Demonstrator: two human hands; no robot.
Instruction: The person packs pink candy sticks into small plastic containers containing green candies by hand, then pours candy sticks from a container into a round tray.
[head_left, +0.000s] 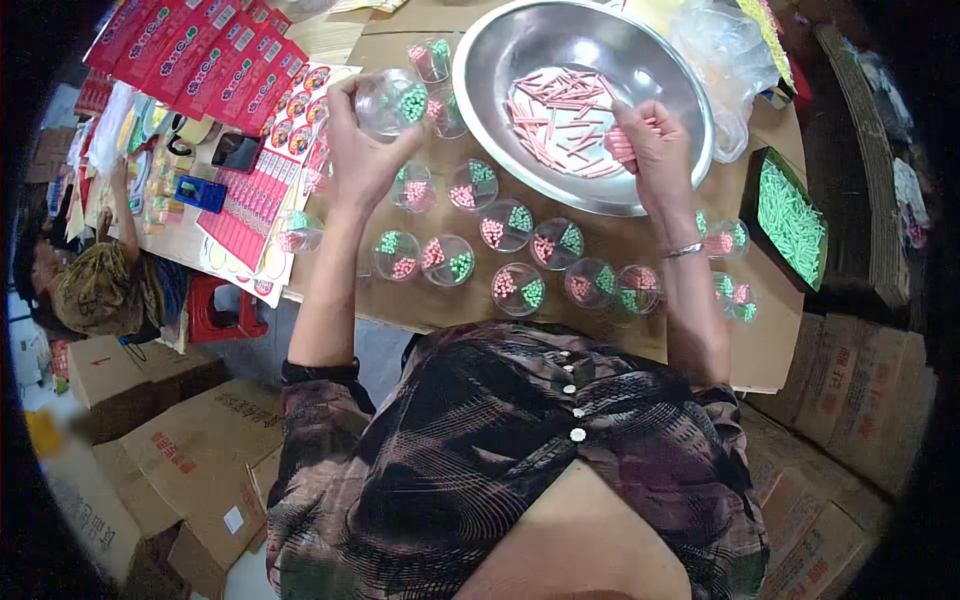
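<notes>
Both arms (328,280) reach forward — left grip (366,155) cupped wide, right grip (655,150) curled tight.

Counted 1 steel basin (492,60) | 1 clear plastic cup (378,98) in left hand (362,150) | 1 bundle of pink sticks (619,147) in right hand (656,155) | 1 dark tray (752,215) of green sticks (790,222) | at least 14 filled cups (447,260) on table (765,345), some overlapping | 1 red plastic stool (203,318) | loose sticks (565,92) too many to tally
</notes>
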